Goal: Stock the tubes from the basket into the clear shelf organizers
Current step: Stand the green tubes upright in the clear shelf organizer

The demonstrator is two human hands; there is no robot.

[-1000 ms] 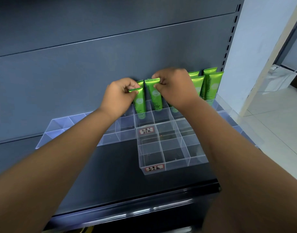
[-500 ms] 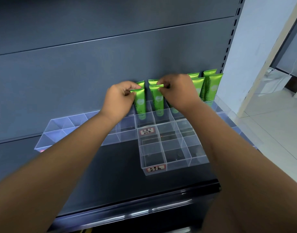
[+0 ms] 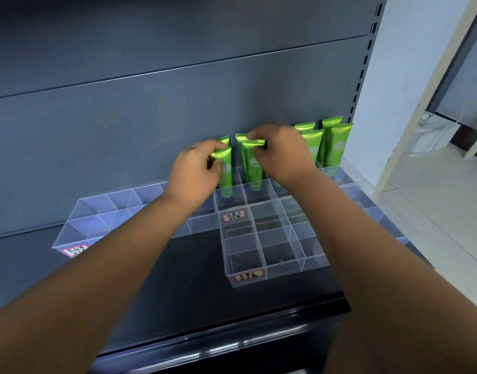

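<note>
I take the forward clear organizer (image 3: 275, 252) as my marker: it juts toward me on the dark shelf (image 3: 178, 279) and has a red-edged label (image 3: 249, 276) on its front wall. Just behind it the rear clear organizer (image 3: 259, 190) sits against the grey back panel (image 3: 151, 117), and both hands are there. My left hand (image 3: 194, 174) is behind the marker's left corner, thumb and fingers curled in a pinch on the crimped top of a green tube (image 3: 226, 168). That tube stands upright, cap down, in a rear compartment. My right hand (image 3: 281, 155) is behind the marker's middle, pinching the flat top edge of a second green tube (image 3: 253, 168) marked Chamomile. This one stands upright in the next compartment to the right, just beside the first; I cannot tell whether the two touch. Further tube tops (image 3: 223, 139) show right behind these two, against the panel. Behind and to the right of the marker, past my right wrist, more green tubes (image 3: 337, 143) stand in two rows. Left of the marker a wide clear organizer (image 3: 107, 214) lies on the shelf, with its own corner label (image 3: 75, 251) nearest me. Another small label (image 3: 233, 216) shows at the marker's rear left corner. Pale floor tiles (image 3: 447, 211) lie far to the marker's right.
</note>
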